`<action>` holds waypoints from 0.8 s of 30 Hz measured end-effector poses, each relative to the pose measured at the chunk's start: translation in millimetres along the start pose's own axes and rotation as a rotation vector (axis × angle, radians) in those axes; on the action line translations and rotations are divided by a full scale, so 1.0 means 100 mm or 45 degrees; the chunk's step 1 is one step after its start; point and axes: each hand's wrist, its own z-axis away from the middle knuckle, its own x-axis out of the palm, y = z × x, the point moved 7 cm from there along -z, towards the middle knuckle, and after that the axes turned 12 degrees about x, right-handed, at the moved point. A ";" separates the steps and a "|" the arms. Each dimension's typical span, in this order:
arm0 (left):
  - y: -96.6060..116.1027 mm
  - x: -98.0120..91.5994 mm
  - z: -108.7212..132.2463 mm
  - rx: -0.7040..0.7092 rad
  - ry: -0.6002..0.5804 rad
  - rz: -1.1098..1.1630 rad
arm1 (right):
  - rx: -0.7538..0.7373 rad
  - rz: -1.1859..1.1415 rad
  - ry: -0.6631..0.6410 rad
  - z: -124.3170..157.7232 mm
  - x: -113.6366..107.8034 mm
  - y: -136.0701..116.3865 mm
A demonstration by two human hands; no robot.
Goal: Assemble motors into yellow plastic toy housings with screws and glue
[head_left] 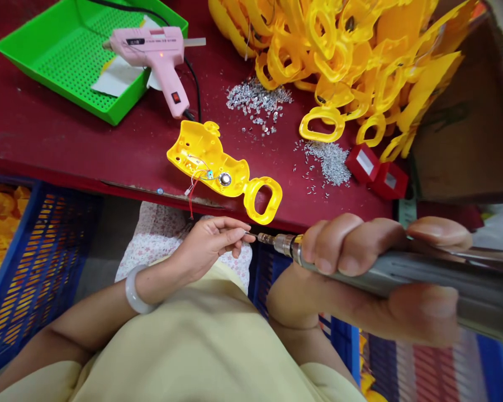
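My right hand (356, 251) is wrapped round the grey body of an electric screwdriver (377, 279), held level with its bit pointing left. At the bit's tip, my left hand (212, 243) pinches a tiny shiny screw (246, 232), mostly hidden by thumb and fingertips. Just beyond my hands, a yellow plastic housing half (230, 173) lies hollow side up at the edge of the red table (88, 145). Inside it are a round metal part (224, 179), a small connector and thin red and white wires, some hanging over the edge.
A pink glue gun (157, 50) rests against a green basket (75, 72). Behind are washer-like metal bits (257, 100), a pile of screws (331, 162), red blocks (362, 163), many yellow housings (339, 50) and a cardboard box (465, 123). Blue crates (46, 245) stand below.
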 end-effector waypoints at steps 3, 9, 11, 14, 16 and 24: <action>0.01 0.02 0.00 0.053 0.013 0.040 | -0.018 0.035 -0.006 -0.01 0.00 0.01; -0.02 0.06 -0.04 0.025 0.031 0.180 | -0.056 0.021 -0.050 -0.04 0.03 0.03; -0.01 0.07 -0.04 0.043 0.025 0.156 | -0.050 0.025 -0.047 -0.04 0.04 0.03; 0.04 0.07 0.00 0.069 -0.017 0.035 | -0.034 0.056 0.000 -0.08 0.03 0.01; 0.10 0.07 0.06 0.088 -0.090 -0.209 | -0.033 0.053 0.048 -0.14 0.03 0.00; 0.87 0.45 0.25 1.660 -0.405 -2.192 | -0.310 0.034 0.165 -0.61 0.09 0.29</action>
